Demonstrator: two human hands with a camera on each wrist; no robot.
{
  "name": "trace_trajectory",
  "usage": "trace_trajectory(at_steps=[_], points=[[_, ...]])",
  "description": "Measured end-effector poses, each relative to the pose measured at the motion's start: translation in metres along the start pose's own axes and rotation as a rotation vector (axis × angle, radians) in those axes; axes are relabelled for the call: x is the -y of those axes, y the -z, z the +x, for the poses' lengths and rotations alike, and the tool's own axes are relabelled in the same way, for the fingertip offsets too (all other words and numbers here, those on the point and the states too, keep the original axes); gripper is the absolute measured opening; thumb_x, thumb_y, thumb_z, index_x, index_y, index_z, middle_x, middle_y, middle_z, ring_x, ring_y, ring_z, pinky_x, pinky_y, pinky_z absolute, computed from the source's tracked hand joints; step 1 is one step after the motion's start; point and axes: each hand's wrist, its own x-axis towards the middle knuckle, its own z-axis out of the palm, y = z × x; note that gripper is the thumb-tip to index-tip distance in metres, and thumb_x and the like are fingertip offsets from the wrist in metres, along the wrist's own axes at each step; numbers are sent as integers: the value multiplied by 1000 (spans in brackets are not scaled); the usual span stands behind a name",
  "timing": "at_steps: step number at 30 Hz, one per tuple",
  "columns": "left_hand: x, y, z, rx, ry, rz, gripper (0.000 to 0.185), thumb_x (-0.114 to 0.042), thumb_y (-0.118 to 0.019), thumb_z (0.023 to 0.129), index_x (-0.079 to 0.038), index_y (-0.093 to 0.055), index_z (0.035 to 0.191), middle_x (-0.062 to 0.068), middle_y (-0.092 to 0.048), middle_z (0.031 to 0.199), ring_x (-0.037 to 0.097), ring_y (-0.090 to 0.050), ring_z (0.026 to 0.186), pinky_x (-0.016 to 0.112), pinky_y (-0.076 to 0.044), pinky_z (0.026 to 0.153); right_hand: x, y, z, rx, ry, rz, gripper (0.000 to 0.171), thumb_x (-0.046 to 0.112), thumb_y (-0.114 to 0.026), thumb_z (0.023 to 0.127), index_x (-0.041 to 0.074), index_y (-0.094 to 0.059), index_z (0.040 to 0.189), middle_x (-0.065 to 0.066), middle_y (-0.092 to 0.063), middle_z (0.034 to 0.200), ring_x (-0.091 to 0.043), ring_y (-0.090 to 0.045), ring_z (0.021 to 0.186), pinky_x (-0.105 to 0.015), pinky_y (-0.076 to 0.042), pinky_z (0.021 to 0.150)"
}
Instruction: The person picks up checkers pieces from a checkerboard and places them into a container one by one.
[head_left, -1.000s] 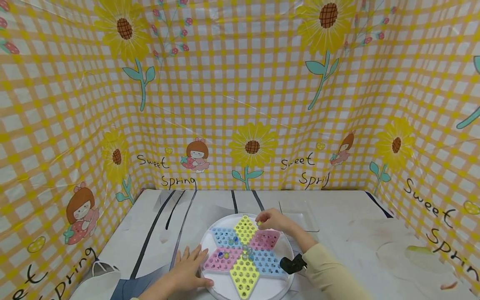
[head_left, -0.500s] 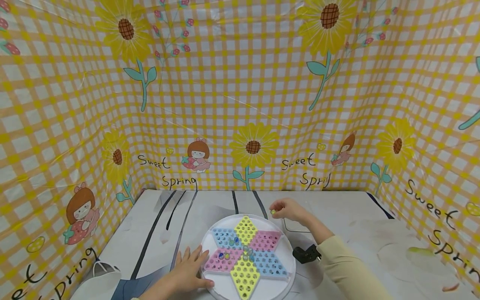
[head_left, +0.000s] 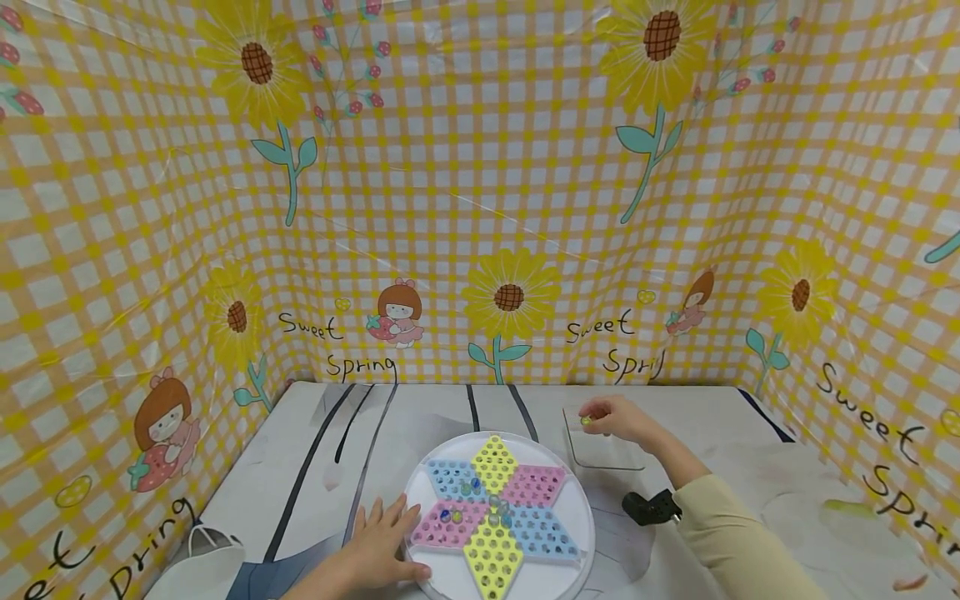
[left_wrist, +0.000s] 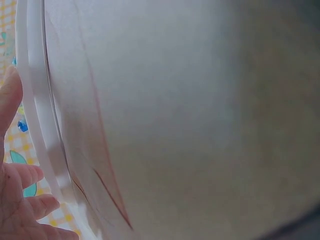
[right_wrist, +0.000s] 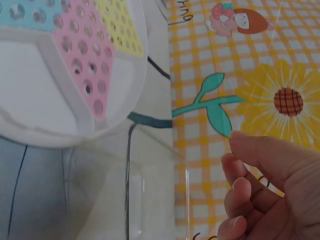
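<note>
A round white Chinese checkers board (head_left: pixel 442 575) bears a star of yellow, pink and blue holed points. Several glass marbles sit on it, among them a blue one (head_left: pixel 446 516) on the left pink point and a greenish cluster (head_left: pixel 497 510) at the centre. My left hand (head_left: pixel 382 546) rests at the board's left rim with fingers spread; the left wrist view shows the fingers (left_wrist: pixel 42 206) beside the white rim (left_wrist: pixel 45 100). Between thumb and fingertips my right hand (head_left: pixel 618 418) pinches a yellow-green marble (head_left: pixel 587 421) above a clear plastic tray (head_left: pixel 600 458). In the right wrist view that marble is hidden.
Behind the table hangs a yellow checked cloth (head_left: pixel 435 208) with sunflowers, which also forms both side walls. A black camera (head_left: pixel 651 507) is worn at the right wrist. At the left front lies a white object with a looped handle (head_left: pixel 197 560).
My right hand has moved right, from beside the board's far yellow point to over the clear tray, carrying the marble. My left hand has stayed at the rim.
</note>
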Motion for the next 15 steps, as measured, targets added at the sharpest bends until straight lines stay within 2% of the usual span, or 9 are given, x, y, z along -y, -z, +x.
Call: trace_trajectory(at_steps=[15], points=[[2, -1, 2, 5, 1, -9, 91, -60, -63, 72, -4, -36, 138, 26, -25, 145, 61, -15, 126, 73, -7, 97, -33, 16, -8, -28, -63, 12, 30, 13, -62, 85, -6, -58, 108, -8, -61, 90, -20, -54, 80, -41, -49, 72]])
